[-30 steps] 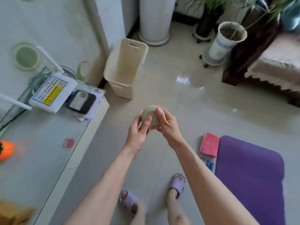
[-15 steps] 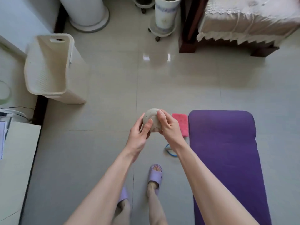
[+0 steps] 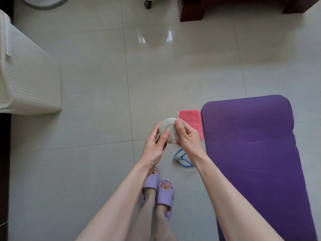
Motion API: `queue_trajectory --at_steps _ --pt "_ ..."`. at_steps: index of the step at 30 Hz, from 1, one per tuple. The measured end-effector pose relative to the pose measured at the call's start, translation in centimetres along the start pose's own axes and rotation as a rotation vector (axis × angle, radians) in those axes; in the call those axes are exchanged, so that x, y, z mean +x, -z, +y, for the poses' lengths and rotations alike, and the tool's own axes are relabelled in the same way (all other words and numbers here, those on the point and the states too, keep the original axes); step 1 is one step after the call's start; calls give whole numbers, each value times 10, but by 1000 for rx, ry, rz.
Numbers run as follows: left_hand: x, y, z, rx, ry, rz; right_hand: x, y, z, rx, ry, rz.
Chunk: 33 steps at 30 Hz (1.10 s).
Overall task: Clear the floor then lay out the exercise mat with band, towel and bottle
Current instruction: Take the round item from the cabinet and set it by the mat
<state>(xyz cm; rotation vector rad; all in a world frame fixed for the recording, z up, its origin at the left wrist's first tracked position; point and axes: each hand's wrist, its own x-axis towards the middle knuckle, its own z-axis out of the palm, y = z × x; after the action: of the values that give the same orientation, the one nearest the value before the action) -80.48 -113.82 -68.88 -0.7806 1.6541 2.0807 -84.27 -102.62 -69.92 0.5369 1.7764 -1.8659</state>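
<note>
A purple exercise mat [image 3: 251, 153] lies flat on the tiled floor at the right. A pink towel [image 3: 192, 119] lies folded beside its near left corner. Just below it a blue band [image 3: 180, 159] lies on the floor, partly hidden by my right forearm. I hold a round beige bottle [image 3: 169, 130], seen from its lid, in front of me above the floor. My left hand [image 3: 154, 146] grips its left side with the thumb on top. My right hand [image 3: 186, 134] grips its right side.
A white ribbed laundry basket [image 3: 29, 80] stands at the left edge. A dark wooden furniture leg [image 3: 191, 10] is at the top. My feet in lilac slippers [image 3: 163, 193] stand on the tiles below my hands.
My view has tilted downward and swung right, so the table left the view and the mat, towel and band came closer. Both hands have kept their hold on the bottle.
</note>
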Motion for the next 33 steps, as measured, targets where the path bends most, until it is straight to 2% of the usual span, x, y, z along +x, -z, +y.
queue_trajectory --at_steps 16,33 --pt "179 34 -152 13 10 -69 172 12 165 40 -28 59" --pt "221 45 -195 23 15 -93 212 18 208 36 -12 55"
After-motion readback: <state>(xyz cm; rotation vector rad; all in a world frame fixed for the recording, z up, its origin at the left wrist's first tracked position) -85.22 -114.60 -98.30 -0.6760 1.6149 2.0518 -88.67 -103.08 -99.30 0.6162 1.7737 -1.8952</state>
